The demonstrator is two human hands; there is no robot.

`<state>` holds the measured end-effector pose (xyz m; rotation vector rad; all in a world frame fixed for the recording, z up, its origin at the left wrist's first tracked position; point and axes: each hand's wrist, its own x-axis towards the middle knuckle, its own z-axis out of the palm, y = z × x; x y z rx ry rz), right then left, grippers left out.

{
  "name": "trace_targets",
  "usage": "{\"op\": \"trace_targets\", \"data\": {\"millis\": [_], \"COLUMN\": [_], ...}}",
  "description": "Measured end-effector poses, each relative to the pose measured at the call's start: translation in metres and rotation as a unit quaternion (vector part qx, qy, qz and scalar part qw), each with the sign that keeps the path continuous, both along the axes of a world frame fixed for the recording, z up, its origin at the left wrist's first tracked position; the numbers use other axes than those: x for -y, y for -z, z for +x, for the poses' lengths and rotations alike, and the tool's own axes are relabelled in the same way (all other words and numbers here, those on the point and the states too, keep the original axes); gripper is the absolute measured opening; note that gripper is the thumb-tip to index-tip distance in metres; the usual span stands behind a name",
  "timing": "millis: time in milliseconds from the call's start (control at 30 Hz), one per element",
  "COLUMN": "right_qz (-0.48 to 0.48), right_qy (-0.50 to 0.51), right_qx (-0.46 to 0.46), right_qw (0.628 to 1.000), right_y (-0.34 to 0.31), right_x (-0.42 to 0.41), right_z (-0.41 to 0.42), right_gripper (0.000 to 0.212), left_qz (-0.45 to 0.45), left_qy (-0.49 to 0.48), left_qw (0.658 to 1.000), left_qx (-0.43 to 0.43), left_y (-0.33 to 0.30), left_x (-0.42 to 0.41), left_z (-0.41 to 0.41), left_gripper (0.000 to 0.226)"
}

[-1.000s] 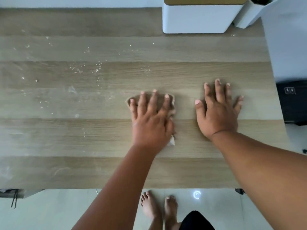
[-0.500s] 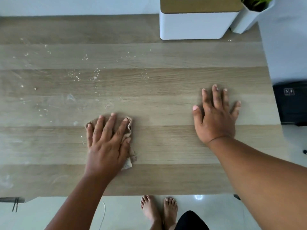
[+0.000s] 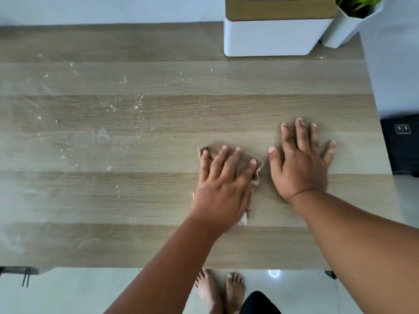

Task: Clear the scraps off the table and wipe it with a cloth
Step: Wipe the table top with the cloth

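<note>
My left hand (image 3: 223, 189) lies flat with fingers spread on a crumpled brown cloth (image 3: 243, 163), pressing it onto the wooden table (image 3: 140, 200) right of centre. Most of the cloth is hidden under the hand; its edges show above the fingertips and at the right. My right hand (image 3: 300, 164) rests palm down on the bare wood just right of the cloth, fingers apart, holding nothing. Small white crumbs (image 3: 136, 105) and pale smears (image 3: 103, 134) are scattered over the left and far middle of the table.
A white box with a wooden top (image 3: 272, 35) stands at the far edge, with a white plant pot (image 3: 347, 28) beside it. A black device (image 3: 401, 143) sits off the table's right edge. My bare feet (image 3: 221, 291) show below the near edge.
My left hand swept the cloth left and toward the near edge, then back right; it now lies close beside my right hand, which stayed planted.
</note>
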<state>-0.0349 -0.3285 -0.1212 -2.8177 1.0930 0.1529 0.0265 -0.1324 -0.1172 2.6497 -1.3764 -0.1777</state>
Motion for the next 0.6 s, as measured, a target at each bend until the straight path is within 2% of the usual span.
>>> {"op": "trace_targets", "data": {"millis": [67, 133, 300, 467, 533, 600], "right_qz": [0.001, 0.001, -0.003, -0.004, -0.002, -0.002], "right_qy": [0.0, 0.0, -0.001, -0.003, -0.003, -0.002], "right_qx": [0.002, 0.003, 0.004, 0.007, 0.012, 0.017], "right_qw": [1.0, 1.0, 1.0, 1.0, 1.0, 1.0], "right_y": [0.0, 0.0, 0.001, 0.003, 0.003, 0.004], "right_x": [0.0, 0.0, 0.0, 0.001, 0.001, 0.0], "right_z": [-0.001, -0.001, -0.002, -0.001, -0.001, -0.002], "right_gripper": [0.07, 0.07, 0.068, 0.068, 0.068, 0.068], "left_qz": [0.0, -0.001, -0.006, 0.004, 0.013, 0.019], "left_qy": [0.028, 0.009, -0.155, -0.273, -0.252, -0.191], "left_qw": [1.0, 1.0, 0.988, 0.962, 0.967, 0.981], "left_qx": [0.002, -0.004, -0.015, -0.028, -0.03, -0.019], "left_y": [0.0, 0.001, -0.004, -0.001, 0.0, 0.0], "left_x": [-0.026, -0.059, -0.105, -0.041, -0.007, 0.021], "left_z": [-0.015, -0.014, 0.043, 0.102, 0.11, 0.1], "left_gripper": [0.049, 0.049, 0.051, 0.056, 0.057, 0.056]}}
